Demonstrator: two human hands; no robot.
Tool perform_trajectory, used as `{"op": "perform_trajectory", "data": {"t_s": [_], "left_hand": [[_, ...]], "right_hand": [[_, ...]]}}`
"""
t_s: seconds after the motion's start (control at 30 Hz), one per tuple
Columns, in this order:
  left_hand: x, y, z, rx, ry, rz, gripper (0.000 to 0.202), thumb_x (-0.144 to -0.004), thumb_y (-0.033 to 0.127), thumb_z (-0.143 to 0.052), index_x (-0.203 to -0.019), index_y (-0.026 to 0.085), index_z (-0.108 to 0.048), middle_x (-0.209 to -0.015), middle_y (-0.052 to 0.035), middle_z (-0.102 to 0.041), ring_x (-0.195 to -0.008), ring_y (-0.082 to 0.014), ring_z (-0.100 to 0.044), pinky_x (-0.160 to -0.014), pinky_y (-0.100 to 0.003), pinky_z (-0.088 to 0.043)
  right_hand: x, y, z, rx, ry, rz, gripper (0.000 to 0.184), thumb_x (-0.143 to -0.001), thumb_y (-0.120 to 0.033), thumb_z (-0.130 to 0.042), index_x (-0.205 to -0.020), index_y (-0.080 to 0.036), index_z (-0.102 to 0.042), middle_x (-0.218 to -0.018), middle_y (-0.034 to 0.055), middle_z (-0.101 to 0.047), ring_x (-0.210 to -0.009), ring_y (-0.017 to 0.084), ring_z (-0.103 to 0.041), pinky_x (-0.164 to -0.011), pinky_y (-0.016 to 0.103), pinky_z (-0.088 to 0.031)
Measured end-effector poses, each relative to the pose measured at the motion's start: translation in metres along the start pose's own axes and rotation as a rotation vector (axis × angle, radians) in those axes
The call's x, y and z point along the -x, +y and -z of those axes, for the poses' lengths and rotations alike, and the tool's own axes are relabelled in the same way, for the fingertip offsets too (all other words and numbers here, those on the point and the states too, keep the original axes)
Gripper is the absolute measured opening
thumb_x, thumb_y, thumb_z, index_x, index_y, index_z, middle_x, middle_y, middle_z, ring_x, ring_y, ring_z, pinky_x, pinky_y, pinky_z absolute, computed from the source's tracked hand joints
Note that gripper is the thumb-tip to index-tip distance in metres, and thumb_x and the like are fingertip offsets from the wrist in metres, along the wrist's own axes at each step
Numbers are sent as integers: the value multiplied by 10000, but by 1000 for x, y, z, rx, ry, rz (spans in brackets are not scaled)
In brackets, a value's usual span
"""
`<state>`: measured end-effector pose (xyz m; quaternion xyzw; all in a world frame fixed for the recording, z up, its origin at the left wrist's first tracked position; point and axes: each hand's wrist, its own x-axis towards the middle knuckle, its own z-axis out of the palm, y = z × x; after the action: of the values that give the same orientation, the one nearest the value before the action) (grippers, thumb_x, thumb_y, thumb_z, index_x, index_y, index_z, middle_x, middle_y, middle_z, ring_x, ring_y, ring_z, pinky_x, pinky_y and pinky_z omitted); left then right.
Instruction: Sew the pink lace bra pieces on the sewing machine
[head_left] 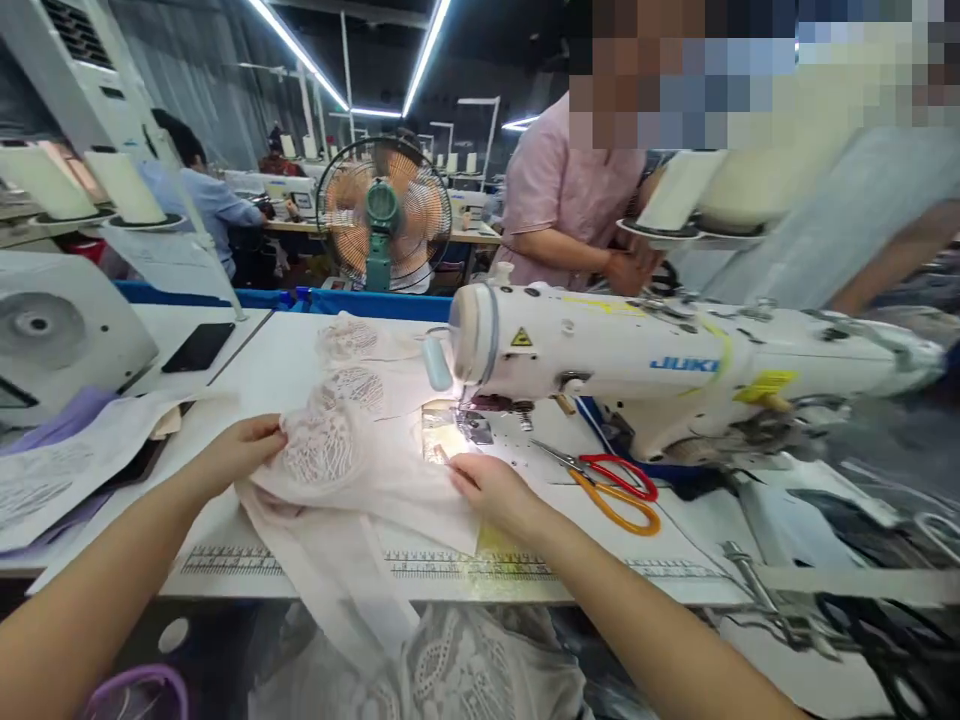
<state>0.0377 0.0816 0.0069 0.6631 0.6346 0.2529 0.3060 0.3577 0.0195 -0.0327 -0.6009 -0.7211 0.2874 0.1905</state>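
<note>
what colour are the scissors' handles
One red handle and one orange handle, best seen in the head view.

Left hand (241,450) pinching, right hand (496,492) — curled

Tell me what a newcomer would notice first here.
The white JUKI sewing machine dominates right of centre, its needle area brightly lit. Just below that is the right hand, while the left hand pinches pale lace fabric farther left. Red-and-orange-handled scissors lie beside the right hand.
</note>
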Motion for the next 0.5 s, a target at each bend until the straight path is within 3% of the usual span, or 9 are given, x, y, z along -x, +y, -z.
{"op": "perform_trajectory", "data": {"t_s": [0.03,0.1,0.17,0.2,0.23,0.27,0.33,0.4,0.5], "left_hand": [[-6,-1,3,-133,12,-11,242,-735,297,-491,-858,139,-627,-797,-38,-674,-860,-246,-623,-783,-351,-524],[-10,4,-2,-385,219,-105,278,-712,194,-483,-953,129,-605,-1015,-108,-643,-1033,-291,-581,-891,-400,-486],[-5,18,-22,-481,418,-342,369,-743,112,-430,-1086,129,-563,-1210,-134,-562,-1161,-267,-515,-987,-402,-431],[-1,27,-38,-481,401,-498,379,-763,80,-400,-1106,138,-552,-1207,-121,-566,-1163,-236,-514,-992,-380,-432],[4,36,-57,-480,311,-648,367,-787,63,-378,-1094,157,-556,-1165,-97,-591,-1142,-213,-527,-980,-364,-442],[8,45,-78,-502,130,-790,337,-807,66,-382,-1070,167,-567,-1120,-80,-614,-1080,-197,-557,-930,-340,-471],[11,58,-118,-570,-185,-936,247,-841,96,-415,-999,155,-595,-1021,-72,-641,-935,-186,-595,-817,-307,-503],[8,63,-148,-626,-293,-1012,188,-875,164,-453,-973,131,-609,-973,-89,-646,-910,-199,-592,-811,-314,-494],[-1,60,-167,-646,-266,-1083,248,-895,282,-500,-1034,106,-607,-1034,-133,-635,-992,-227,-573,-879,-337,-462]], "right_hand": [[-7,-2,-3,102,32,-3,157,-867,-177,-465,-789,-194,-600,-798,24,-603,-746,154,-520,-620,250,-328],[-16,-5,-9,286,93,-5,161,-865,-140,-455,-845,-194,-605,-773,36,-588,-733,171,-500,-594,265,-279],[-22,-6,-14,434,141,12,172,-860,-119,-461,-903,-190,-610,-770,49,-589,-747,187,-494,-587,278,-250],[-23,-6,-15,496,162,28,170,-857,-114,-467,-899,-188,-614,-790,58,-595,-767,193,-494,-593,282,-247],[-23,-5,-16,550,181,44,161,-855,-112,-476,-871,-185,-618,-825,68,-603,-793,197,-495,-603,284,-249],[-22,-4,-17,598,199,61,153,-851,-112,-486,-824,-183,-619,-859,77,-608,-815,200,-495,-612,285,-254],[-17,2,-17,672,219,94,172,-845,-118,-502,-722,-180,-606,-859,79,-610,-805,198,-496,-609,286,-261],[-6,10,-16,716,209,132,215,-848,-125,-502,-660,-184,-588,-770,62,-598,-731,185,-495,-575,286,-263],[20,27,-16,714,192,237,207,-875,-143,-471,-743,-195,-620,-777,44,-617,-713,174,-521,-581,275,-337]]}}
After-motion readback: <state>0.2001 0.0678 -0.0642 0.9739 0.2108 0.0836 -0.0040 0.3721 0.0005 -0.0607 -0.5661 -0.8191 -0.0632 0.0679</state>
